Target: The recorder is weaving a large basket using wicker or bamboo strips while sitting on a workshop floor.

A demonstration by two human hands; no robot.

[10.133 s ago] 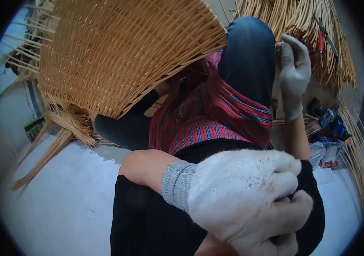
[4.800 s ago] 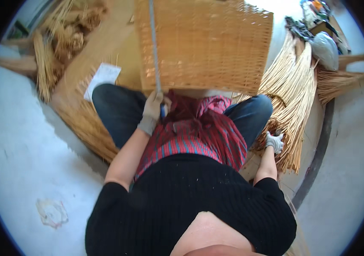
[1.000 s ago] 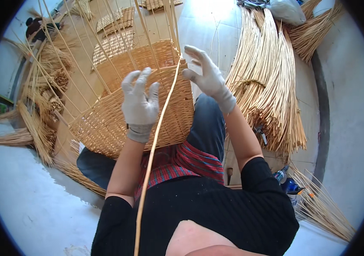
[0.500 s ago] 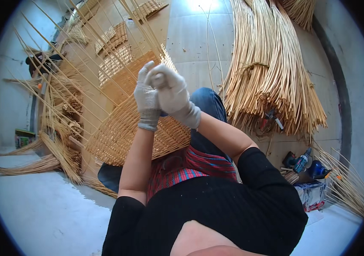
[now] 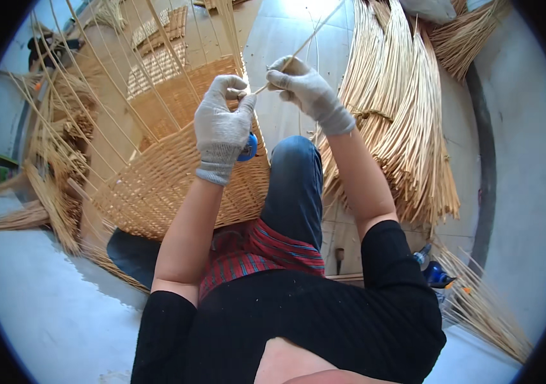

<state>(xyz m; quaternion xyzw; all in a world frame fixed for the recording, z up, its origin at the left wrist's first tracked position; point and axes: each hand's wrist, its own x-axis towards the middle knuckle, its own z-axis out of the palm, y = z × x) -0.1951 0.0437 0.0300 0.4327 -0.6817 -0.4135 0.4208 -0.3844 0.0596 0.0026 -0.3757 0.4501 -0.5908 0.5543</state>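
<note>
A thin pale wicker rod (image 5: 314, 33) runs between my two gloved hands and on toward the upper right. My left hand (image 5: 221, 128) pinches its lower end between thumb and fingers. A little to the right, my right hand (image 5: 308, 93) grips the same rod with thumb and forefinger. Beneath my left forearm a woven wicker basket (image 5: 158, 185) lies tilted across my lap, its long bare stakes pointing up and left. A round blue object (image 5: 248, 147) shows beside my left wrist, partly hidden by it.
Large bundles of wicker rods (image 5: 394, 128) lie on the floor to the right. Loose rods and stems (image 5: 62, 153) are heaped at the left. Woven panels (image 5: 158, 67) lie beyond the basket. A blue tool (image 5: 438, 275) sits near my right elbow.
My hands were close together over the basket and have moved apart, the right one going right. The wicker rod now shows stretched between them. The whole view has shifted.
</note>
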